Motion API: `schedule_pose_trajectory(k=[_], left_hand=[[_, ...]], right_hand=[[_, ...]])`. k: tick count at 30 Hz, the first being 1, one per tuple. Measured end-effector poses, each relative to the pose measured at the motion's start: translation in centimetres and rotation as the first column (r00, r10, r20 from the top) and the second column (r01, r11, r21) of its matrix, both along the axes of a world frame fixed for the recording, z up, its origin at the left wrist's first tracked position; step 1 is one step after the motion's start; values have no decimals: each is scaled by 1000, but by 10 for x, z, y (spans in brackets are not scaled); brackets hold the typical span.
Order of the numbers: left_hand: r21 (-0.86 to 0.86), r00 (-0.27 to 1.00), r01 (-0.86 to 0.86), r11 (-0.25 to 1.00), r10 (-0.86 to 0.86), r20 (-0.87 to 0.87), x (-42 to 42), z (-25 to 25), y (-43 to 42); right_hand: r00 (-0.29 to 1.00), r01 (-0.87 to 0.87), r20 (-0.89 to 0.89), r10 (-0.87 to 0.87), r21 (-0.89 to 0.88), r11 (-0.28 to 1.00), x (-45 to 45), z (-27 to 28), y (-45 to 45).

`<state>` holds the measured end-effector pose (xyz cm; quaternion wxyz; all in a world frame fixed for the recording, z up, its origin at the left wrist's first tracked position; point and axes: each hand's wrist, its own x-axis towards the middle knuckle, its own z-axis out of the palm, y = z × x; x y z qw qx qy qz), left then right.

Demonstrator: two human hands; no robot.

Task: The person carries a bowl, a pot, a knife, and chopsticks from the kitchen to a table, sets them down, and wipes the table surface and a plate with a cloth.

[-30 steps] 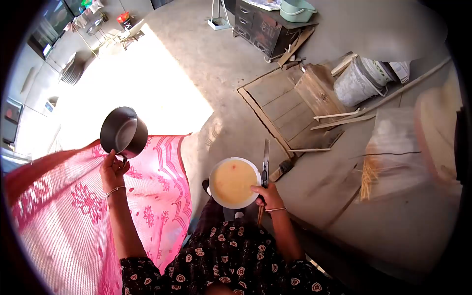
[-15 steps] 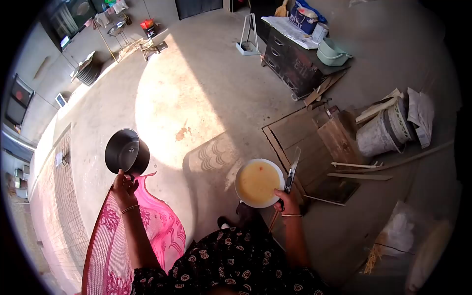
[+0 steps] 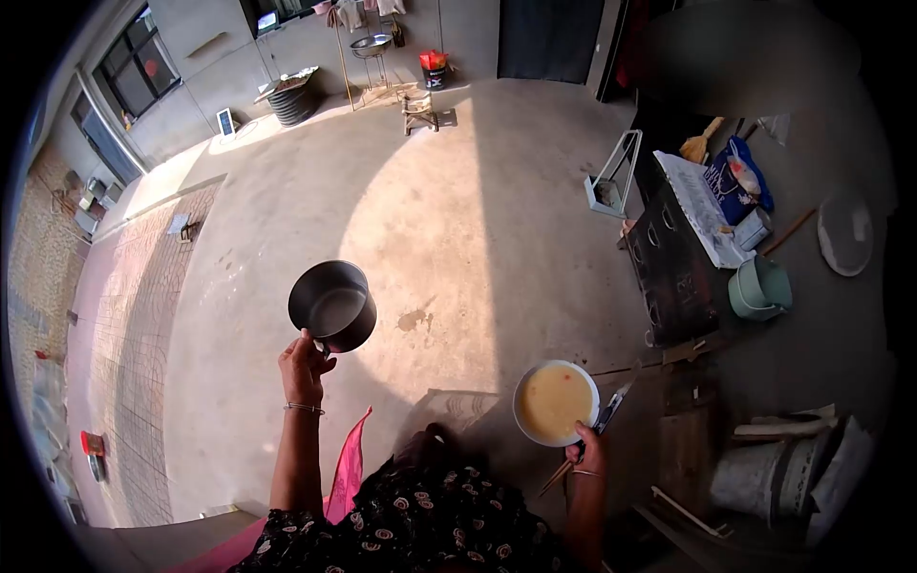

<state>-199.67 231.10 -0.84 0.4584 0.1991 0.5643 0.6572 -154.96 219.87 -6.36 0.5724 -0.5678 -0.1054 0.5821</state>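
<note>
My left hand (image 3: 304,370) is closed round the short handle of a dark saucepan (image 3: 332,304), held out in front with its open top tilted toward me; its inside looks bare. In my right hand (image 3: 588,445) is a white bowl (image 3: 519,420) of pale yellow liquid food (image 3: 557,401), with the thumb over the rim. That same hand also grips a slim knife-like tool (image 3: 616,401) with a dark and silver body, whose exact kind I cannot make out. Two thin sticks, probably chopsticks (image 3: 554,477), poke out below the bowl.
A pink lace curtain (image 3: 348,468) hangs by my left forearm. To the right stand a black drawer cabinet (image 3: 673,277), a green bucket (image 3: 759,288) and a dustpan (image 3: 611,181). A small chair (image 3: 418,113) and a basin stand (image 3: 371,46) are near the far wall.
My view has turned left and moved forward, with the cabinet shifting right. The pink curtain has slid down and behind my left arm. Both hands keep their holds.
</note>
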Motion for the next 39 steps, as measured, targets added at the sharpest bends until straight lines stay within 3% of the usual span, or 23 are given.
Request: schedule_pose_trajectory(k=[7, 11, 16, 30, 39], left_hand=[[18, 994, 111, 994, -111, 6, 26, -13, 120], [3, 985, 171, 985, -171, 36, 49, 1, 203], [7, 957, 285, 958, -285, 47, 58, 6, 295], [12, 951, 303, 953, -303, 57, 163, 20, 539], [12, 939, 340, 941, -340, 54, 205, 14, 691]], right_hand=[[998, 55, 21, -55, 17, 998, 28, 2, 134], [992, 95, 76, -99, 50, 994, 39, 30, 218], [997, 74, 21, -75, 41, 996, 51, 24, 305], [998, 18, 51, -23, 95, 995, 130, 45, 581], [997, 20, 70, -22, 27, 999, 168, 44, 751]])
